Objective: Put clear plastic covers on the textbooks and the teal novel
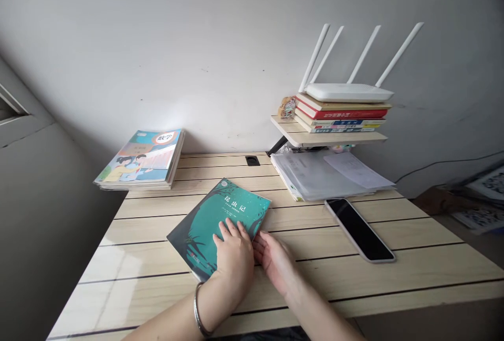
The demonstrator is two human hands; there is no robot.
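Note:
A green and dark-grey book [212, 215] with white Chinese characters lies at a slant on the wooden slatted table. My left hand [234, 252], with a silver bangle on its wrist, rests flat on the lower right of the cover, its fingers apart. Beside the book's right edge is my right hand [275, 259], palm turned toward the book and fingers stretched out. Its fingertips meet the edge; whether they reach beneath the book I cannot tell.
A stack of textbooks [145, 160] stands at the back left. To the right lie a phone [360, 231] and papers in clear folders [307, 173]. Above them, a raised shelf [291, 134] carries stacked books [342, 115] and a white router [346, 92]. A black socket [252, 160] sits near the wall.

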